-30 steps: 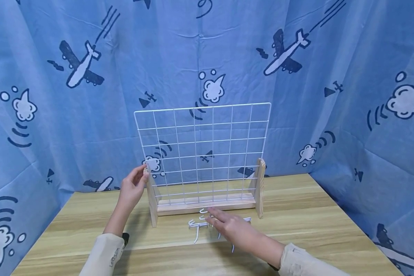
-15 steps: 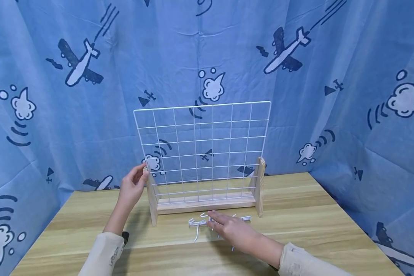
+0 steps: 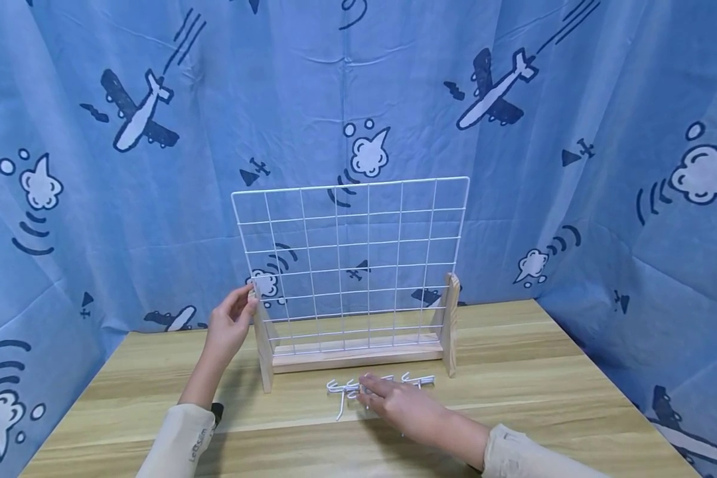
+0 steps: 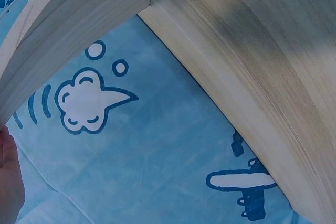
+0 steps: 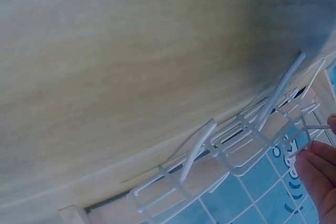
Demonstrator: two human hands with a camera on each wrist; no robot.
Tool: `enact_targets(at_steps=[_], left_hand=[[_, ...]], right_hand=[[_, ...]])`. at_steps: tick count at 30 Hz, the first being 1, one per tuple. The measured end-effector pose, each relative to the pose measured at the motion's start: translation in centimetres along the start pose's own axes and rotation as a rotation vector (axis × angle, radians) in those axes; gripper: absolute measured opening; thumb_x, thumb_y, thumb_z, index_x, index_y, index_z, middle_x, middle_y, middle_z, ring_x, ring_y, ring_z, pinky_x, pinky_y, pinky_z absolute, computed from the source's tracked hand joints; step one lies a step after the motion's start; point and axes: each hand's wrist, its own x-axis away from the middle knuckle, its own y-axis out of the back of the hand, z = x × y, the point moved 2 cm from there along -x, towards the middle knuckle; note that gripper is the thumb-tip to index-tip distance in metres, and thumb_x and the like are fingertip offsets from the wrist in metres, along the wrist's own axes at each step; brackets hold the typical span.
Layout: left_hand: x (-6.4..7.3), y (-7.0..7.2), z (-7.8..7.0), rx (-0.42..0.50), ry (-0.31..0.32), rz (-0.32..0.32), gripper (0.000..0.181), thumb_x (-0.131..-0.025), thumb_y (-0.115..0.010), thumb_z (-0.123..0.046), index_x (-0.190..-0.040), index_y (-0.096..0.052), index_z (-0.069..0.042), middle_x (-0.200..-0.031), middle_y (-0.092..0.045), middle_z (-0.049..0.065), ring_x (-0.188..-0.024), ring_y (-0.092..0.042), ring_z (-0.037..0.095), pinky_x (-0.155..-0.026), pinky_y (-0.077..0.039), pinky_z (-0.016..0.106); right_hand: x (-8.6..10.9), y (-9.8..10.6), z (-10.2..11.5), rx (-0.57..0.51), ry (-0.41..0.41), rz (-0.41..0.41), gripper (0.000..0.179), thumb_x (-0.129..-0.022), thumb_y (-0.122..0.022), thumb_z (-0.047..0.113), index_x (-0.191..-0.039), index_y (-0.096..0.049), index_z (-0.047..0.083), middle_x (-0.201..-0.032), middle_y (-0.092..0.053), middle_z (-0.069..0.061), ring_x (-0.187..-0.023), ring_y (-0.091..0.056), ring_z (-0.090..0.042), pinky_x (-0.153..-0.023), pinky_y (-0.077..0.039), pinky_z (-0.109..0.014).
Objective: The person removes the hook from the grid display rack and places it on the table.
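Note:
A white wire grid panel (image 3: 368,184) stands upright in a pale wooden stand (image 3: 358,360). My left hand (image 3: 230,325) holds the top of the stand's left post, thumb and fingers on either side; the left wrist view catches only a bit of that hand (image 4: 10,182) against the wood. In front of the stand, several white wire hooks (image 3: 341,401) lie in a row on the table. My right hand (image 3: 403,403) is low over the row, and in the right wrist view its fingers (image 5: 315,174) pinch the wire of one hook. The hand partly covers the middle hooks.
The wood-grain table (image 3: 514,411) extends to both sides of the stand. A blue curtain (image 3: 358,79) printed with planes and clouds hangs behind it and at both sides. Another hook (image 3: 421,380) lies near the stand's right foot.
My right hand has lowered slightly, and the hook in its fingers has come down from near the stand's crossbar to the row. My left hand stays on the post.

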Motion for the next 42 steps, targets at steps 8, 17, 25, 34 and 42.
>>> enact_targets(at_steps=[8, 17, 25, 34, 42], left_hand=[[0.2, 0.0, -0.1, -0.019, 0.001, 0.000, 0.038, -0.099, -0.055, -0.015, -0.134, -0.051, -0.001, -0.128, -0.058, 0.020, -0.117, -0.057, 0.028, -0.086, -0.041, 0.002], [0.3, 0.0, 0.0, -0.024, 0.011, 0.003, 0.038, -0.099, -0.054, -0.016, -0.134, -0.051, -0.001, -0.128, -0.058, 0.020, -0.116, -0.057, 0.029, -0.092, -0.046, 0.012], [0.4, 0.0, 0.1, -0.021, 0.012, 0.002, 0.039, -0.099, -0.054, -0.016, -0.135, -0.051, -0.001, -0.128, -0.058, 0.020, -0.116, -0.057, 0.028, -0.088, -0.044, 0.006], [0.2, 0.1, -0.1, -0.028, 0.023, 0.008, 0.040, -0.100, -0.054, -0.016, -0.136, -0.050, 0.000, -0.130, -0.057, 0.020, -0.119, -0.056, 0.028, -0.099, -0.045, 0.034], [0.1, 0.1, -0.1, -0.023, 0.035, 0.012, 0.039, -0.099, -0.054, -0.016, -0.136, -0.050, -0.001, -0.129, -0.057, 0.020, -0.119, -0.055, 0.029, -0.101, -0.045, 0.035]], right_hand=[[0.0, 0.1, 0.4, -0.034, -0.030, 0.072, 0.035, -0.082, -0.071, 0.008, -0.117, -0.069, 0.009, -0.126, -0.062, -0.015, -0.111, -0.063, -0.024, -0.081, -0.057, -0.029], [0.0, -0.3, 0.7, 0.010, 0.009, 0.071, 0.033, -0.081, -0.072, 0.008, -0.113, -0.071, 0.011, -0.120, -0.065, -0.014, -0.104, -0.066, -0.019, -0.080, -0.057, -0.026], [0.0, -0.5, 0.8, 0.031, 0.009, 0.099, 0.034, -0.081, -0.073, 0.011, -0.114, -0.071, 0.014, -0.122, -0.065, -0.010, -0.107, -0.065, -0.018, -0.073, -0.058, -0.027], [0.2, -0.7, 0.9, 0.008, 0.018, 0.110, 0.033, -0.084, -0.072, 0.018, -0.116, -0.070, 0.015, -0.124, -0.063, -0.013, -0.109, -0.064, -0.022, -0.075, -0.058, -0.030], [0.2, -0.5, 1.3, -0.059, 0.008, 0.147, 0.032, -0.097, -0.057, 0.026, -0.121, -0.066, 0.007, -0.129, -0.059, -0.020, -0.114, -0.060, -0.031, -0.089, -0.054, -0.035]])
